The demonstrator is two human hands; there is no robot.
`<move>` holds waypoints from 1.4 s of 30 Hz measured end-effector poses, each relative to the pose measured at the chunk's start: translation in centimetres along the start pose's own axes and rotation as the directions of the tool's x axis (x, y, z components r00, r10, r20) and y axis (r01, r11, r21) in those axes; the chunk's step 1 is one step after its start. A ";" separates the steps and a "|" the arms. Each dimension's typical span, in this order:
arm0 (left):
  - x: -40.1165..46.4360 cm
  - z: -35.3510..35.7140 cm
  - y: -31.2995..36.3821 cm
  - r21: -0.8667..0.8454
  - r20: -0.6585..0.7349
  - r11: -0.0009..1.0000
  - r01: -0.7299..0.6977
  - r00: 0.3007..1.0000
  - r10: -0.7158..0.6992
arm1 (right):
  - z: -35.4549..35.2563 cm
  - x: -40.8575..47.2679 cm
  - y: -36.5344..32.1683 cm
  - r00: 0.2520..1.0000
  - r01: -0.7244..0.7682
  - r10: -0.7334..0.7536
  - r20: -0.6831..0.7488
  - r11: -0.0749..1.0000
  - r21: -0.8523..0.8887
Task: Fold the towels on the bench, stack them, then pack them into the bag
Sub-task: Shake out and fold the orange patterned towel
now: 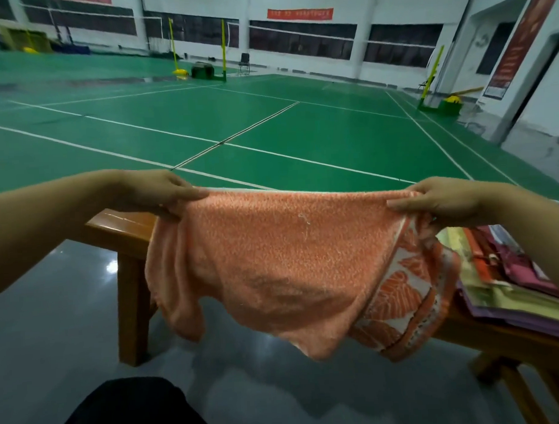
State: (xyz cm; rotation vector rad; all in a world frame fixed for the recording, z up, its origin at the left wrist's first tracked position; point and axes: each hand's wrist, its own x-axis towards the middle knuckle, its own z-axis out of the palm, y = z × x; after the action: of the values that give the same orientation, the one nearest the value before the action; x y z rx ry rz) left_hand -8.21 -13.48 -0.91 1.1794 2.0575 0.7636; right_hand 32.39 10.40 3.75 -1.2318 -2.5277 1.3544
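Above the brown wooden desk (120,225), the orange terry towel (273,259) is held stretched, its top corners pinched by the left hand (163,192) and right hand (442,199) (fingers clenched). An uneven fold could result, as the lower edge hangs crooked.

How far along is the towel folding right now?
Early, it seems. In hand: the left hand and right hand pinch the top corners of an orange towel, stretched out above the bench, not yet folded. Colourful flat items lie on the bench's right end; whether they are towels is unclear. No bag shows.
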 end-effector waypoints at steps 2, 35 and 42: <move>0.9 -0.7 0.8 0.061 -0.094 0.997 -0.042 0.994 0.048 | -0.2 0.4 -0.5 0.997 0.039 -0.032 -0.066 0.994 0.104; 0.1 2.9 -6.0 0.507 0.046 0.852 -0.132 0.991 0.126 | 10.2 -2.0 8.6 0.965 -0.166 -0.062 -0.254 0.605 -0.778; 1.1 6.7 0.2 0.621 0.101 0.767 -0.162 0.987 0.127 | 5.7 -1.5 7.1 0.924 -0.145 -0.081 -0.375 0.832 -0.536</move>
State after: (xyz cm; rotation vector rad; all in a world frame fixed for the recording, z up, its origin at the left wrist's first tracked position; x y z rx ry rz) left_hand -3.46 -11.27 -5.17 1.7113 2.2669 0.0729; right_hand 35.91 7.69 -4.35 -1.4383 -2.6737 0.2918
